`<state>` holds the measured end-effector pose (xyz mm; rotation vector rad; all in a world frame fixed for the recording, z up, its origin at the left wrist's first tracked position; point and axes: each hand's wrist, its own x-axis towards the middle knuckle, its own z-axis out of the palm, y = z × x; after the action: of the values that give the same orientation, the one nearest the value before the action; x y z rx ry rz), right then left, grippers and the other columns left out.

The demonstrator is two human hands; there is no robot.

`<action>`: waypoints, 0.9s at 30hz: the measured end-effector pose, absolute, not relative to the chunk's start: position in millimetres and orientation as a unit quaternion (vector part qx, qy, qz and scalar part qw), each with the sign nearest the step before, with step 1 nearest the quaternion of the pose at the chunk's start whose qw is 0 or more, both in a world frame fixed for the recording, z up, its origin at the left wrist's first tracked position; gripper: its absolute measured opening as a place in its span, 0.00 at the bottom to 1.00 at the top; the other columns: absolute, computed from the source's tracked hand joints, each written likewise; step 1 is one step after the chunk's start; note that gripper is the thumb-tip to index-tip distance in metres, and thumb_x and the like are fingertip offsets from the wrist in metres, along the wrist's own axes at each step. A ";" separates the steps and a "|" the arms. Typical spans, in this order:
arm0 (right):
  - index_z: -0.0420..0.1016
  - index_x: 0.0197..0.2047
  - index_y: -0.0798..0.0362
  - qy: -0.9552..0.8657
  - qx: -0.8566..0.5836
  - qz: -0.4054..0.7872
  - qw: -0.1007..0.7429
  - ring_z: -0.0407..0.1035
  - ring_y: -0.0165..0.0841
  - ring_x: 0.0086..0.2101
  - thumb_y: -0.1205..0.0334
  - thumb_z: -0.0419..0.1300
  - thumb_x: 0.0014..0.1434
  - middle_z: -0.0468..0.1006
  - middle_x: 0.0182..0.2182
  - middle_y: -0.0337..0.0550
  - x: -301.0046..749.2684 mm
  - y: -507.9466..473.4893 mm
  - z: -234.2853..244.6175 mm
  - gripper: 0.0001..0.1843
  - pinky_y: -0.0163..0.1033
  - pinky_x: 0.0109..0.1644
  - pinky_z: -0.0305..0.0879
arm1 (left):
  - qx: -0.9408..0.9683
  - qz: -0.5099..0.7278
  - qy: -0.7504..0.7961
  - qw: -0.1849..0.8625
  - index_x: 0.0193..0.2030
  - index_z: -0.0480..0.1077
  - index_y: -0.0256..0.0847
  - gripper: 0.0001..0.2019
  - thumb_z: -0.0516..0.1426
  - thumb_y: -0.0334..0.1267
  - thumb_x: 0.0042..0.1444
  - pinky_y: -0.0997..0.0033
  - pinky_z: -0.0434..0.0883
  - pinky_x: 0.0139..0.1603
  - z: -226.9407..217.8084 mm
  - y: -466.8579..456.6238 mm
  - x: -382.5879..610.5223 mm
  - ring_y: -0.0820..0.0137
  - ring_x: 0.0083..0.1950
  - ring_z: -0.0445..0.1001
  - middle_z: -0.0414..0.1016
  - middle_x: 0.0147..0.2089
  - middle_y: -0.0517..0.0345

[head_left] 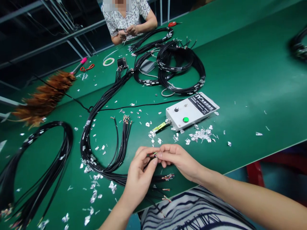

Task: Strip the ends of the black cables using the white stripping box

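One black cable end (153, 156) is pinched between the fingers of the left hand (139, 171) and right hand (176, 158), its fine wires (155, 154) seemingly green-tinged, though mostly hidden.

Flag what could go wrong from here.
The thin wires between the left hand and the right hand might bend or break if pinched too hard.
Silvery scraps beside the white box could cling to the exposed wire ends.

The cables (103, 100) are black, the table (251, 76) green.
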<state>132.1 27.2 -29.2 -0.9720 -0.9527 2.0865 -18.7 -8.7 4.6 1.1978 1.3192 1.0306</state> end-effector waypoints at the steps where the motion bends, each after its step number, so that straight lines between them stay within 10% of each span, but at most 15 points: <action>1: 0.74 0.28 0.54 -0.359 -0.373 0.795 0.317 0.60 0.26 0.22 0.52 0.66 0.50 0.69 0.18 0.33 131.7 27.2 -29.2 0.14 0.34 0.30 0.51 | 0.498 0.434 0.544 0.517 0.42 0.78 0.42 0.07 0.61 0.36 0.57 0.74 0.73 0.39 3.8 -8.4 -18.9 0.71 0.38 0.75 0.70 0.40 0.56; 7: 0.73 0.27 0.54 -0.354 -0.366 0.801 0.315 0.62 0.26 0.22 0.52 0.67 0.48 0.72 0.22 0.35 128.9 27.2 -26.1 0.14 0.34 0.29 0.54 | 0.381 0.490 0.570 0.539 0.34 0.75 0.40 0.07 0.64 0.41 0.55 0.81 0.56 0.20 -7.6 -10.6 -19.9 0.85 0.20 0.60 0.69 0.36 0.61; 14: 0.75 0.34 0.55 -0.426 -0.363 0.760 0.331 0.67 0.27 0.26 0.52 0.63 0.55 0.75 0.27 0.38 135.8 29.8 -25.9 0.14 0.35 0.34 0.61 | 0.335 0.479 0.589 0.558 0.35 0.72 0.37 0.15 0.65 0.48 0.53 0.79 0.54 0.22 -7.7 -13.4 -21.1 0.80 0.19 0.59 0.62 0.18 0.67; 27: 0.76 0.32 0.54 -0.421 -0.384 0.739 0.359 0.65 0.28 0.23 0.48 0.70 0.49 0.73 0.24 0.36 122.4 24.9 -24.5 0.17 0.35 0.29 0.60 | 0.348 0.482 0.577 0.560 0.33 0.70 0.37 0.15 0.65 0.47 0.54 0.79 0.55 0.23 -8.0 -15.0 -19.9 0.79 0.19 0.60 0.63 0.18 0.68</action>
<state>122.4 24.9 -24.5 -0.9912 -1.0863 1.9056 -19.9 -15.0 -8.0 0.8199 1.3604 1.1358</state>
